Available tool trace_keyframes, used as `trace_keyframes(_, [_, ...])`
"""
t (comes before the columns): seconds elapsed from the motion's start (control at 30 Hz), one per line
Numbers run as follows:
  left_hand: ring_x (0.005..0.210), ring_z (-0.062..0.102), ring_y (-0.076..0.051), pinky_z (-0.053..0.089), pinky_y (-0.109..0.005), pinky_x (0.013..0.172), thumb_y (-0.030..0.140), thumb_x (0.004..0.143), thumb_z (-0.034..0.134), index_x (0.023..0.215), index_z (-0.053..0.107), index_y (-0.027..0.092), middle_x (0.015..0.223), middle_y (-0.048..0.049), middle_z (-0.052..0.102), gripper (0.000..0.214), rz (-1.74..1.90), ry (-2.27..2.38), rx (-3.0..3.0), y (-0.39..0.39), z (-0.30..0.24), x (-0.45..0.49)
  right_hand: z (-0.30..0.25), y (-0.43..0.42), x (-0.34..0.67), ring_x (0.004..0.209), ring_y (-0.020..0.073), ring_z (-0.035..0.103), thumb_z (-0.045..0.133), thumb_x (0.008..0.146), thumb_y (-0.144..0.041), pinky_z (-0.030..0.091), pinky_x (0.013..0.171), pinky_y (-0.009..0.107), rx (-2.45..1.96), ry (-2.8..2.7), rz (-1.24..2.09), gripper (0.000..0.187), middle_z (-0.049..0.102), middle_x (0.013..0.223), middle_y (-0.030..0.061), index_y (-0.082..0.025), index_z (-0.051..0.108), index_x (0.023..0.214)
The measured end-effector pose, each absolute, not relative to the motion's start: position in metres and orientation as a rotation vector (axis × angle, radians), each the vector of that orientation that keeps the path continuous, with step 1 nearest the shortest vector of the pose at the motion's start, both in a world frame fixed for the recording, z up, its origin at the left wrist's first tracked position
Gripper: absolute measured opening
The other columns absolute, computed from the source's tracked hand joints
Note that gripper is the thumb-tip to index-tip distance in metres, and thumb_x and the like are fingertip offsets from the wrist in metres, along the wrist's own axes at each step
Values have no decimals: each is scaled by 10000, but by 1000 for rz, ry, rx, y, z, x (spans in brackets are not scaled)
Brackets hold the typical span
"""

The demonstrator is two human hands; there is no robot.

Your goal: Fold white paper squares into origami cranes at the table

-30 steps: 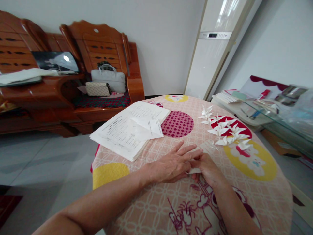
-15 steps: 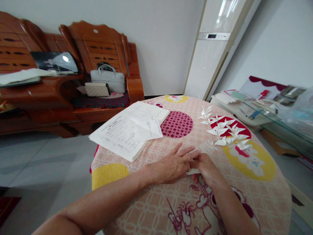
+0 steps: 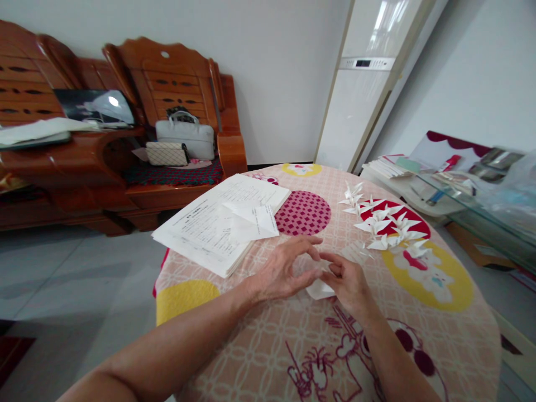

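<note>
White paper (image 3: 319, 290), just below frame centre, should be light, thin and easily creased; best held by its edges. Right hand (image 3: 348, 282) pinches it; left hand (image 3: 288, 269) curves beside it, thumb and forefinger apart.

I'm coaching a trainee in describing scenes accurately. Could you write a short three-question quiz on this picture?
1. Multiple choice: What is grouped on the right side of the tablecloth?
a) Cups
b) Folded paper cranes
c) Pencils

2. True or false: The left hand rests on the stack of printed sheets.

3. Fill in: The right hand is at a piece of white ____.

Key:
1. b
2. False; the left hand is off the printed sheets, beside the right hand.
3. paper
</note>
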State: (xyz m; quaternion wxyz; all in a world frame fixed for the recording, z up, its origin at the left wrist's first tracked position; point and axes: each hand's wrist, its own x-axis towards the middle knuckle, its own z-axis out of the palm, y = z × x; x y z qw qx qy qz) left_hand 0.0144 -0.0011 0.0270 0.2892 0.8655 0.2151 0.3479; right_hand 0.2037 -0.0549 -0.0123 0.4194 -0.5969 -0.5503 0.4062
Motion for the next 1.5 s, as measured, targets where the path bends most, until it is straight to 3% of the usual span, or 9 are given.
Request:
trace_keyframes(0.07, [1076, 593, -215, 472, -370, 939, 282, 811, 615, 995, 604, 176, 1167, -89, 634, 213, 983, 711, 2223, -1, 30, 13, -12, -55, 202, 436, 89, 390, 599, 809, -306, 337, 437, 203, -1515, -1528, 783, 504, 361, 499, -96, -91, 565, 1264])
trace_keyframes(0.17, [943, 617, -198, 511, -345, 860, 247, 745, 655, 1029, 601, 172, 1018, -63, 656, 299, 932, 783, 2162, -4, 26, 17, -11, -59, 199, 459, 98, 394, 527, 872, -280, 349, 475, 213, -1495, -1685, 537, 524, 337, 525, -88, -91, 493, 1360])
trace_keyframes(0.33, [903, 634, -173, 523, -313, 841, 132, 740, 588, 1073, 590, 135, 989, -67, 668, 333, 864, 743, 2041, -10, 15, 25, -4, -67, 195, 464, 123, 499, 505, 884, -250, 435, 523, 225, -1468, -1762, 286, 526, 492, 539, -46, -119, 471, 1392])
trace_keyframes(0.57, [921, 643, -164, 514, -279, 834, 8, 694, 486, 1087, 601, 151, 981, -44, 687, 434, 856, 675, 1953, -14, 19, 23, 4, -75, 192, 610, 173, 656, 487, 868, -197, 541, 659, 249, -1411, -1769, 120, 502, 695, 726, 44, -186, 516, 1368])
trace_keyframes(0.7, [913, 647, -156, 509, -252, 809, -13, 691, 451, 1052, 614, 149, 978, -40, 690, 428, 815, 655, 1893, -15, 19, 25, 2, -75, 193, 611, 167, 654, 493, 852, -197, 542, 669, 256, -1445, -1759, 198, 488, 689, 718, 31, -181, 534, 1338])
trace_keyframes(0.97, [853, 660, -154, 513, -227, 734, 28, 678, 501, 863, 611, 146, 867, -24, 684, 245, 885, 798, 1663, -6, 9, 33, -1, -72, 191, 497, 126, 554, 570, 840, -283, 453, 484, 213, -1461, -1492, 708, 318, 607, 607, -19, -190, 592, 1143])
trace_keyframes(1.2, [637, 595, -105, 427, -178, 566, 60, 659, 541, 802, 612, 127, 709, -5, 646, 173, 809, 791, 1524, 1, 6, 32, -5, -70, 198, 640, 177, 655, 587, 829, -313, 520, 502, 233, -1418, -1388, 877, 198, 727, 838, 61, -191, 700, 938])
trace_keyframes(1.5, [579, 551, -87, 401, -172, 540, 64, 649, 530, 756, 638, 120, 640, 6, 629, 162, 815, 795, 1575, 1, 6, 32, 2, -70, 199, 533, 173, 641, 646, 790, -342, 537, 488, 260, -1386, -1265, 1037, 213, 704, 661, 39, -169, 720, 889])
